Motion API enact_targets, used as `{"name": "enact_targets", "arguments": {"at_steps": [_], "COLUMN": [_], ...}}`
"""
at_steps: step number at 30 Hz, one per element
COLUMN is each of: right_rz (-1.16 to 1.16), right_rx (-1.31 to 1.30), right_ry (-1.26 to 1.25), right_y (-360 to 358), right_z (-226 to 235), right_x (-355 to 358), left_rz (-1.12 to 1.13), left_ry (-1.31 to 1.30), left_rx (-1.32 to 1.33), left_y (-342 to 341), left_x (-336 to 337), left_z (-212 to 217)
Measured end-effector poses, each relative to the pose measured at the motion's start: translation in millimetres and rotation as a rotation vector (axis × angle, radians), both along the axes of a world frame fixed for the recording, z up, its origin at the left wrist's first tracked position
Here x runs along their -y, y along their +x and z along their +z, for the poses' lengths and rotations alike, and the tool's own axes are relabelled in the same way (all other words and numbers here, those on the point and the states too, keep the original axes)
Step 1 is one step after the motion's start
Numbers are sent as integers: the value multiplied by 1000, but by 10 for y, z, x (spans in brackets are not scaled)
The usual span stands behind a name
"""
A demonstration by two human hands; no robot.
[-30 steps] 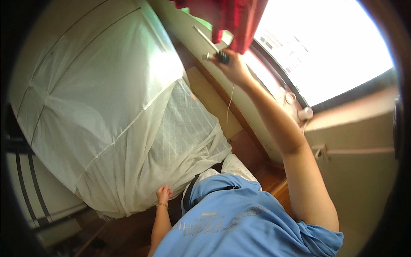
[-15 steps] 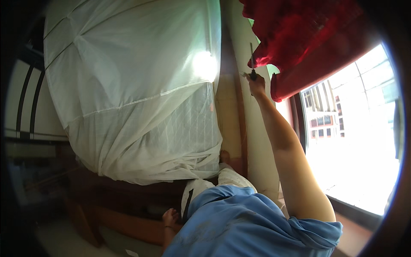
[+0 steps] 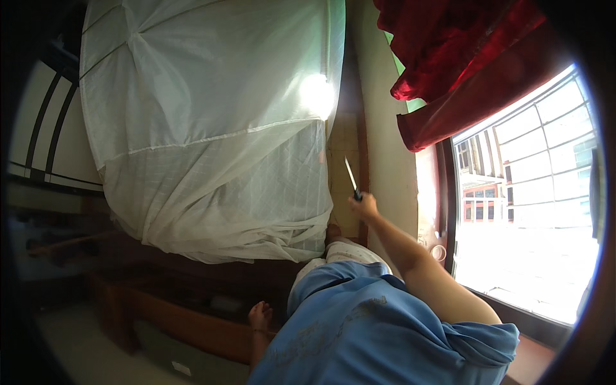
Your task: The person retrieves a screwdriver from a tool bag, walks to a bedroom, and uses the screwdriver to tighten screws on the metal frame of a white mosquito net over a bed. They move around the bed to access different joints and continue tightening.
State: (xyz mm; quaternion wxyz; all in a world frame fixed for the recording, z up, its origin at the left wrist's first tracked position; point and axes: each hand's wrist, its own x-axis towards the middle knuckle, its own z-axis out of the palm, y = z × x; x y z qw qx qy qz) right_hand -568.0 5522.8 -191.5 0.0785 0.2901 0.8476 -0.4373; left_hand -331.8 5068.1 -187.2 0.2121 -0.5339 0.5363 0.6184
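My right hand [image 3: 364, 206] is closed round the dark handle of a knife [image 3: 350, 174]. Its narrow, bright blade points up and slightly left, away from me, and touches nothing. Beyond the blade lies the narrow strip of floor between the white mosquito net [image 3: 231, 186] and the pale wall [image 3: 388, 147]. Low on my left side hangs my left hand [image 3: 260, 316], its fingers loosely bent and nothing visible in them. It is nearest to a brown wooden frame [image 3: 192, 330].
The net drapes in folds in front of me, with a bright lamp glow [image 3: 319, 96] at its edge. A red curtain [image 3: 449, 70] hangs at upper right beside a barred window [image 3: 513, 192]. At far left stands a pale panel with dark stripes [image 3: 35, 128].
My right hand has come down and back from beside the red curtain toward my body, still holding the knife. The curtain's lower edge has shifted. My left hand stays low at my side.
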Motion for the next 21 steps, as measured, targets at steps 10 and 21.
{"name": "enact_targets", "arguments": {"at_steps": [10, 21], "right_rz": [-111, -187], "right_rx": [130, -42], "right_ry": [-179, -507], "right_y": [904, 78], "right_z": [319, 374], "right_x": [325, 315], "left_rz": [-152, 142], "left_ry": [37, 140], "left_rx": [-30, -235], "left_y": [-281, -839], "left_x": [87, 256], "left_z": [-193, -276]}}
